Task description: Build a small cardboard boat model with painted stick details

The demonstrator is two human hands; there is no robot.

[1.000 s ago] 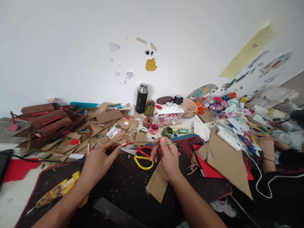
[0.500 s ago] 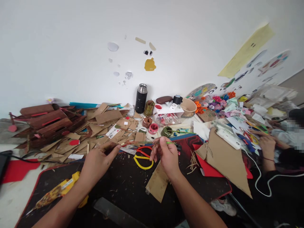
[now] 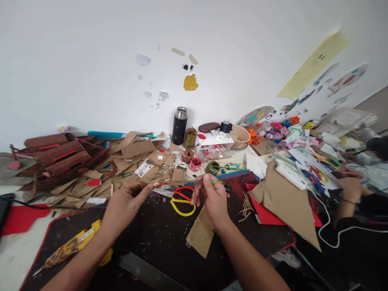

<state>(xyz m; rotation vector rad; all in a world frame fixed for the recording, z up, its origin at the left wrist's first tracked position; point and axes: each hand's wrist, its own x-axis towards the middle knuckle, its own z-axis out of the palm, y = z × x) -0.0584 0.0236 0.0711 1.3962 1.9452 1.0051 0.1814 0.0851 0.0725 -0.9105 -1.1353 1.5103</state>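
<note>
Over the dark mat (image 3: 157, 242), my left hand (image 3: 127, 204) pinches the left end of a thin reddish-brown stick (image 3: 169, 182). My right hand (image 3: 212, 198) is closed around a thin green-tipped stick or brush (image 3: 218, 181) near the other end; where the two meet is hard to make out. Scissors with red and yellow handles (image 3: 183, 210) lie between and below my hands. A cardboard strip (image 3: 201, 234) rests under my right hand. Behind are open jars of green paint (image 3: 212, 167), pink-red paint (image 3: 195, 163) and brown paint (image 3: 187, 155).
Cardboard scraps (image 3: 133, 161) and brown painted pieces (image 3: 63, 153) pile up at left. A yellow glue gun (image 3: 72, 244) and metal ruler (image 3: 148, 273) lie nearby. A black flask (image 3: 180, 127) stands behind. Large cardboard (image 3: 291, 206) lies right, beside another person's hand (image 3: 350, 188).
The other person's hands at the right have shifted rightward and the white cable there has moved. My own hands have hardly moved and keep their hold.
</note>
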